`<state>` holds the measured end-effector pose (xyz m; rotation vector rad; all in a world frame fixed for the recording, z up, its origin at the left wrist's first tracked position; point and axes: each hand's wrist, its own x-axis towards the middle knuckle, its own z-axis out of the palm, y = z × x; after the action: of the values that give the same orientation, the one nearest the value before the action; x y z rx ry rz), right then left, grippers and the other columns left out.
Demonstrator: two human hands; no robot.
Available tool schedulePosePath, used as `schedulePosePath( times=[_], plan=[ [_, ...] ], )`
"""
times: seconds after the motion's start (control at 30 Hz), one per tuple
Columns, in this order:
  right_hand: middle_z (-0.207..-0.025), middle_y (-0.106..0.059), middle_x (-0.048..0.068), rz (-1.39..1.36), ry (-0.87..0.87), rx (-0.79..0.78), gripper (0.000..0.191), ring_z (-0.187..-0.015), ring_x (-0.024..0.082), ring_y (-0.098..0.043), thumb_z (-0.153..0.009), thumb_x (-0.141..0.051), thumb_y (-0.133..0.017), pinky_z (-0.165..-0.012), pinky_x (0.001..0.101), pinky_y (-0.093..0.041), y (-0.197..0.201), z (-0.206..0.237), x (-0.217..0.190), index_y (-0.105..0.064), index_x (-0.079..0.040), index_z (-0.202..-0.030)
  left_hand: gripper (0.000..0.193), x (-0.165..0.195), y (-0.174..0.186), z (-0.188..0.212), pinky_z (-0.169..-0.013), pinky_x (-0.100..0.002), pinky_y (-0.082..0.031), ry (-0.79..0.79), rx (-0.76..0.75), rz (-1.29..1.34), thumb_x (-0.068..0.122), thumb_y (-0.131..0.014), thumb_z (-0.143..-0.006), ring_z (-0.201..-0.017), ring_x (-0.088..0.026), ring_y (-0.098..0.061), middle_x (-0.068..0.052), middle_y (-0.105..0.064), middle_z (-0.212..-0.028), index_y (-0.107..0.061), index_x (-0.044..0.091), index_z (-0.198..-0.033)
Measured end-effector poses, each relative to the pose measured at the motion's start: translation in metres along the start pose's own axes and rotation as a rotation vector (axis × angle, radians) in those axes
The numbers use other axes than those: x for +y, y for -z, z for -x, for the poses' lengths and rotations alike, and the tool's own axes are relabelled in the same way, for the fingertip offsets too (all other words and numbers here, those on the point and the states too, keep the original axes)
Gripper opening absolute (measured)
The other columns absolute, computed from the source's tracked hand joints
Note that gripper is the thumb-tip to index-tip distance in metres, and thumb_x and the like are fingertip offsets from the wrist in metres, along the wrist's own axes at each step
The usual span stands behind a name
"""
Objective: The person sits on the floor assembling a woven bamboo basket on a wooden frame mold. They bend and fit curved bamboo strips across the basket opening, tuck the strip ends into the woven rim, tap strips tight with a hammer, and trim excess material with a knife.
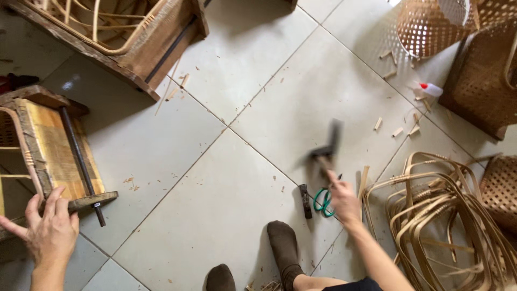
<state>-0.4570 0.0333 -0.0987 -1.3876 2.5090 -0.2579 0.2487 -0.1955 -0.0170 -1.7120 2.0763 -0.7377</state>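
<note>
one small white squeeze bottle with a red cap (pixel 429 89) lies on the floor, upper right of the frame

Green-handled scissors (pixel 323 201) lie on pale grey tiles (pixel 215 215) beside tan woven baskets (pixel 431 24).

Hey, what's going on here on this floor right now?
A person sits on a tiled floor among rattan work. The right hand grips a hammer, blurred, above green-handled scissors. The left hand rests on the corner of a wooden frame with a metal rod along it. A heap of bent rattan hoops lies at the right, woven baskets beyond, and offcuts are scattered around.
</note>
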Motion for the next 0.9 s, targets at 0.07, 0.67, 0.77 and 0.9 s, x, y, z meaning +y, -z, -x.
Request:
schedulePosePath(
  times=[0.07,0.67,0.77,0.9],
  plan=[
    [-0.11,-0.066,0.005,0.149,-0.055,-0.003,0.069,-0.082,0.029,-0.07,-0.093,-0.015,-0.06,-0.064,0.0442,-0.058,0.026,0.017,0.05,-0.044,-0.045,-0.152,0.033,0.003,-0.01,0.006,-0.124,-0.067,0.001,0.016,0.014,0.129,0.039,-0.076,-0.093,-0.15,-0.016,-0.04,0.02,-0.048,-0.153,-0.062,0.025,-0.12],
    [-0.115,-0.066,0.003,0.08,0.074,-0.187,0.062,-0.084,0.027,-0.071,-0.091,-0.01,-0.059,-0.063,0.0411,-0.058,0.044,0.109,0.045,-0.051,-0.04,-0.145,0.026,0.018,-0.03,0.02,-0.123,-0.067,-0.011,0.055,0.107,0.498,0.029,-0.067,-0.097,-0.154,-0.026,-0.028,0.01,-0.039,-0.158,-0.057,0.014,-0.114],
    [-0.113,-0.066,0.003,0.138,0.022,-0.208,0.064,-0.086,0.028,-0.071,-0.089,-0.018,-0.064,-0.067,0.0408,-0.058,0.078,0.124,0.078,-0.049,-0.04,-0.146,0.028,0.026,-0.038,0.023,-0.126,-0.061,-0.009,0.078,0.087,0.286,0.034,-0.072,-0.095,-0.155,-0.025,-0.029,0.01,-0.041,-0.158,-0.059,0.016,-0.113],
    [-0.106,-0.066,0.004,-0.104,0.019,-0.033,0.062,-0.084,0.027,-0.069,-0.088,-0.022,-0.067,-0.071,0.0375,-0.057,0.083,0.109,0.083,-0.051,-0.027,-0.148,0.035,0.037,-0.043,0.018,-0.128,-0.061,0.0,0.103,0.097,0.084,0.043,-0.077,-0.09,-0.156,-0.024,-0.031,0.012,-0.048,-0.157,-0.063,0.021,-0.113]
  ],
)
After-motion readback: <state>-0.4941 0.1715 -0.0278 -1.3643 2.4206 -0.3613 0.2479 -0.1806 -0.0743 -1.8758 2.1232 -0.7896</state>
